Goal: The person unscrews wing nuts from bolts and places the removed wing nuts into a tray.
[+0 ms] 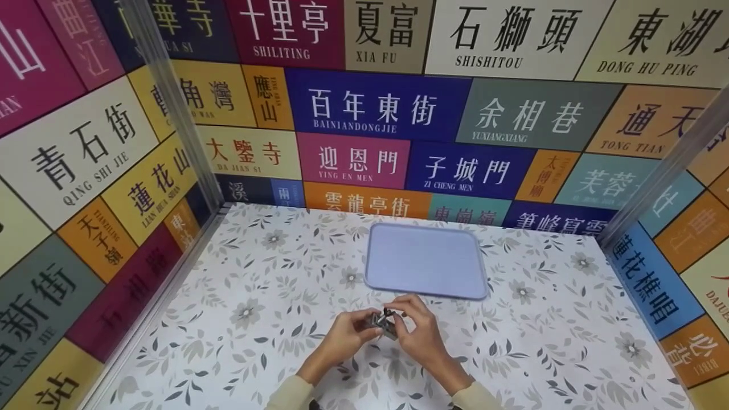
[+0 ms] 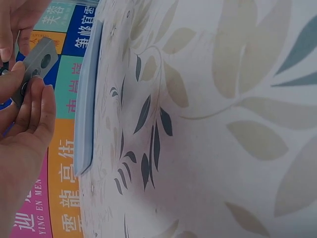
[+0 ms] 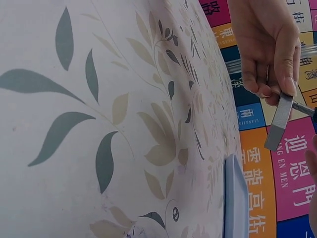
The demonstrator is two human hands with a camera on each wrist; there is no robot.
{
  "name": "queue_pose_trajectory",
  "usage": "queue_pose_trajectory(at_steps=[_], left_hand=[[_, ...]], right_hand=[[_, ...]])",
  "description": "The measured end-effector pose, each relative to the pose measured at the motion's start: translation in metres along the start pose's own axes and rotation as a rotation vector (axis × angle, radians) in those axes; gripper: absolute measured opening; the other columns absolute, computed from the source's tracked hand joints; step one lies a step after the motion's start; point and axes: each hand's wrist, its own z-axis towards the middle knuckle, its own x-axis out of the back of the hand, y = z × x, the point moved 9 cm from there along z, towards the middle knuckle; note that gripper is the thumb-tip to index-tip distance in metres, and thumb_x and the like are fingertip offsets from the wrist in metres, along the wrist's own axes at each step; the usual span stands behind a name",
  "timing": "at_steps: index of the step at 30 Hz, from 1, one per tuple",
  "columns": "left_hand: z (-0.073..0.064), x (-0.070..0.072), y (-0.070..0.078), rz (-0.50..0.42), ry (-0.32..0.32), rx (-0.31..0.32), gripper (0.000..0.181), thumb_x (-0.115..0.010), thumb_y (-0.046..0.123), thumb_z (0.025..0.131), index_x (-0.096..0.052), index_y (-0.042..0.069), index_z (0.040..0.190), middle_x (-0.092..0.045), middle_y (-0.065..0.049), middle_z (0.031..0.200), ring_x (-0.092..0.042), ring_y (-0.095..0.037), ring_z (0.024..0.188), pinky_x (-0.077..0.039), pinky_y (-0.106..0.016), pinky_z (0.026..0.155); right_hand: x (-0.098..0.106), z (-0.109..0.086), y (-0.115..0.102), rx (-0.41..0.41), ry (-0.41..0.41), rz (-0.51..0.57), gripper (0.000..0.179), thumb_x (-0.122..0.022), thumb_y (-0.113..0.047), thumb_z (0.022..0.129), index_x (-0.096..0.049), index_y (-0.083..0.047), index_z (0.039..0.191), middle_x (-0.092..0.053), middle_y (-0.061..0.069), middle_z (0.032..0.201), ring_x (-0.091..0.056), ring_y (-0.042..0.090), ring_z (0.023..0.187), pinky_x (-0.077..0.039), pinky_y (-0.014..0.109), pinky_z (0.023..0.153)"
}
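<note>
A grey metal block [image 2: 42, 62] with a round hole is pinched between the thumb and fingers of my left hand [image 1: 344, 336]. From its side a threaded screw [image 3: 302, 108] sticks out, ending in a dark head [image 1: 388, 312]. My right hand [image 1: 420, 330] has its thumb and forefinger curled at that dark head, opposite the left. Both hands meet just over the table, in front of the tray. In the right wrist view the left hand [image 3: 270, 49] grips the block's upper end, while only a sliver of the right hand [image 3: 311, 168] shows.
Beyond the hands a pale blue tray [image 1: 426, 261] lies on the table. A white cloth with leaves and flowers [image 1: 273, 296] covers the tabletop. Walls of coloured sign panels [image 1: 376, 105] and clear corner posts [image 1: 182, 108] stand behind and on both sides.
</note>
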Motion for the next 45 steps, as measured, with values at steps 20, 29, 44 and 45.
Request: queue_pose_trajectory(at_steps=[20,29,44,45], left_hand=[[0.001,-0.002,0.003,0.014,-0.003,-0.026,0.029,-0.074,0.007,0.088,-0.071,0.005,0.117,-0.074,-0.014,0.091,-0.062,-0.004,0.075,-0.052,-0.016,0.069],[0.001,0.0,0.003,0.027,0.002,-0.029,0.032,-0.074,0.01,0.089,-0.07,0.001,0.12,-0.073,-0.014,0.092,-0.062,-0.003,0.076,-0.054,-0.018,0.07],[0.002,0.0,0.003,0.035,0.001,-0.028,0.031,-0.074,0.009,0.089,-0.07,0.003,0.119,-0.075,-0.013,0.095,-0.064,-0.003,0.078,-0.054,-0.018,0.071],[0.002,0.0,0.003,0.037,0.001,-0.029,0.031,-0.074,0.009,0.089,-0.07,0.003,0.119,-0.075,-0.013,0.094,-0.064,-0.003,0.078,-0.054,-0.018,0.071]], right_hand=[[0.016,0.023,-0.04,0.044,0.071,-0.006,0.035,-0.064,0.034,0.068,-0.069,0.001,0.076,-0.062,0.018,0.087,-0.061,0.03,0.078,-0.053,0.025,0.063],[0.02,0.022,-0.035,-0.042,0.07,0.015,0.028,-0.066,0.026,0.076,-0.072,0.003,0.09,-0.064,0.02,0.09,-0.06,0.029,0.079,-0.05,0.025,0.065],[0.011,0.017,-0.033,-0.09,0.0,0.025,0.032,-0.068,0.021,0.077,-0.072,0.004,0.105,-0.064,0.02,0.1,-0.059,0.035,0.085,-0.052,0.035,0.069],[0.012,0.018,-0.034,-0.087,0.001,0.027,0.032,-0.068,0.021,0.077,-0.071,0.004,0.104,-0.064,0.02,0.099,-0.059,0.035,0.084,-0.051,0.036,0.069]])
